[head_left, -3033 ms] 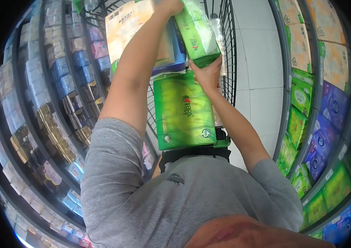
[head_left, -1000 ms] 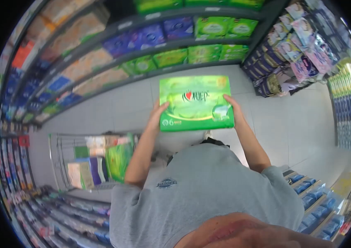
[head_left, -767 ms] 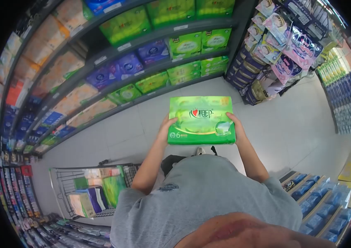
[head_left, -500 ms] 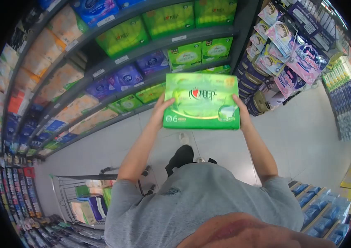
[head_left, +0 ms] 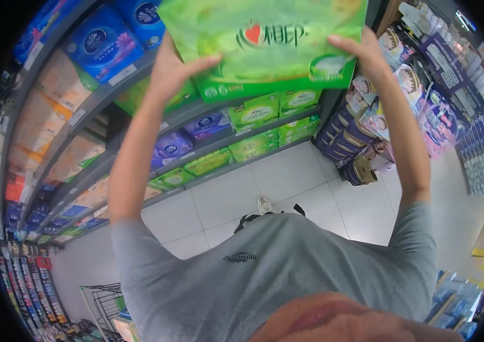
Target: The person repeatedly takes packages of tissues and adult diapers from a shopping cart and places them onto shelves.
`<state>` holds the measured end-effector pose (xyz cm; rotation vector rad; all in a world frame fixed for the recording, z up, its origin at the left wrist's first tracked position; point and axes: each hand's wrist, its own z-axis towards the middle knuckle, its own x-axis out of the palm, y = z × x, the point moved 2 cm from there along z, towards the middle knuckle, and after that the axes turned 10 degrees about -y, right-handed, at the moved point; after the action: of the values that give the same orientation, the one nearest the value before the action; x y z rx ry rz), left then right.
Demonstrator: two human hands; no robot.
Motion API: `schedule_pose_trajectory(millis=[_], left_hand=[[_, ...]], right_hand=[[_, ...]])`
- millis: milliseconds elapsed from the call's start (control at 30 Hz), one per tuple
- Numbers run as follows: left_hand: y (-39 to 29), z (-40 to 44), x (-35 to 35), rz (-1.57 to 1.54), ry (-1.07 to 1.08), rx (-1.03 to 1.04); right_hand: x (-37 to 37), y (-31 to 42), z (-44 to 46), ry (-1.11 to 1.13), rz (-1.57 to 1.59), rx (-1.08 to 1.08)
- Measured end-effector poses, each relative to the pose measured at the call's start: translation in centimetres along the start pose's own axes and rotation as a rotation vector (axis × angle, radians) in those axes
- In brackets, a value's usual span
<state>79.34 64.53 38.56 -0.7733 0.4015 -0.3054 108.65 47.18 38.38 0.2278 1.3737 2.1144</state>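
Observation:
A large green pack with a red heart logo point(head_left: 270, 54) is held up at the top of the view, in front of the shelves. My left hand point(head_left: 176, 71) grips its left side, thumb on the front face. On the right side my right hand point(head_left: 367, 54) grips it the same way, thumb lying on the front. The fingers behind the pack are hidden. Behind and below it are shelf rows with purple packs point(head_left: 172, 145) and smaller green packs point(head_left: 254, 111).
Blue packs point(head_left: 104, 43) and orange packs point(head_left: 39, 128) fill shelves at the left. Hanging pink and white bags point(head_left: 441, 122) are on a display at the right. Part of a wire cart point(head_left: 102, 308) stands at lower left, and a shoe point(head_left: 263, 204) shows on the tiled floor.
Both hands have raised the green pack up and toward the shelves, from in front of my body. The cart has slipped further toward the lower left, and the shelves appear closer.

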Motion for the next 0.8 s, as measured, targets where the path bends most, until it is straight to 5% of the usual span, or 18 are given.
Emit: schedule_pose_trajectory(millis=[133,167,300,700,800], left_hand=[[0.1,6.1,-1.3,0.110,-0.048,0.141],[0.8,7.5,-1.4,0.094,-0.060,0.183],[2.6,11.9,-0.6,0.020,-0.050,0.087],[8.8,17.4,1.4,0.398,-0.159,0.332],[10.7,17.6,2.5,0.239,-0.178,0.233]], right_hand=[[-1.0,-1.8,8.0,0.037,-0.237,-0.167],[1.4,1.5,7.9,0.014,0.095,-0.160],[2.0,1.7,14.7,0.031,-0.217,-0.238],[2.1,-4.1,24.4,0.060,-0.276,-0.226],[1.9,-5.7,25.5,0.090,-0.244,-0.253]])
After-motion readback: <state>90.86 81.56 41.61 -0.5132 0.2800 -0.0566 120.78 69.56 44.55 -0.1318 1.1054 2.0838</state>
